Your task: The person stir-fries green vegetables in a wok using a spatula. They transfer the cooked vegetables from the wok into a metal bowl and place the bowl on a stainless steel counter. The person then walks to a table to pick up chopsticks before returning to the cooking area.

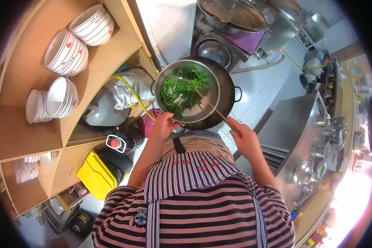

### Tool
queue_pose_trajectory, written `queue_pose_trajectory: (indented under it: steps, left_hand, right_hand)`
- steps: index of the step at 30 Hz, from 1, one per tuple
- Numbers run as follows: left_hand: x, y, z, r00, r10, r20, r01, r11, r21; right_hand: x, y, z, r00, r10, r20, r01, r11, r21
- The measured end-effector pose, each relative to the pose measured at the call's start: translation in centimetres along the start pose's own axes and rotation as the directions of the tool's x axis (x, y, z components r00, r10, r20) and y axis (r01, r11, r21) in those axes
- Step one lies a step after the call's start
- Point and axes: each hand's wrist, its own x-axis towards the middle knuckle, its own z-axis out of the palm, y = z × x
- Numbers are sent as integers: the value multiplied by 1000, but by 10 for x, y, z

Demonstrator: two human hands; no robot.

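My left hand [165, 126] grips the near-left rim of a round stainless steel basin [210, 107]. Chopped leafy greens [186, 86] lie in the basin, mostly towards its left and far side. In my right hand [245, 135] is the handle of a long, thin utensil [220, 115] that slants over the basin's rim into the greens. Its head is hidden among the leaves, so its kind cannot be told. Behind and below the basin is a large dark wok [228, 83] with loop handles, partly covered by the basin.
Wooden shelves [108, 49] with stacked bowls [66, 52] stand left. Below them are a gas cylinder [107, 107], a large dark bottle [131, 139] and a yellow-lidded bin [96, 178]. A metal bowl [214, 52] sits beyond the wok. A steel counter [285, 121] runs along the right.
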Motion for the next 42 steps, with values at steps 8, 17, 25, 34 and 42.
queue_pose_trajectory:
  steps: [8, 17, 25, 34, 42]
  left_hand:
    - [-27, -12, -91, 988, 60, -144, -91, 972, -216]
    - [-123, -31, -156, 969, -23, -246, -69, 930, -361]
    - [-149, -42, -95, 933, -22, -360, -105, 939, -328]
    - [-159, -34, -89, 871, 16, -492, -26, 1000, -14]
    - [-155, -32, -74, 829, 63, -555, -122, 990, -69]
  right_hand:
    - [42, 49, -39, 881, 337, 331, -419, 881, 219]
    - [185, 181, 22, 915, 237, 326, 8, 798, -603]
    - [205, 104, 75, 933, -70, 352, 287, 736, -613]
    - [257, 164, -39, 754, 370, 543, -127, 893, -432]
    - [205, 175, 140, 769, 319, 554, -359, 932, -39]
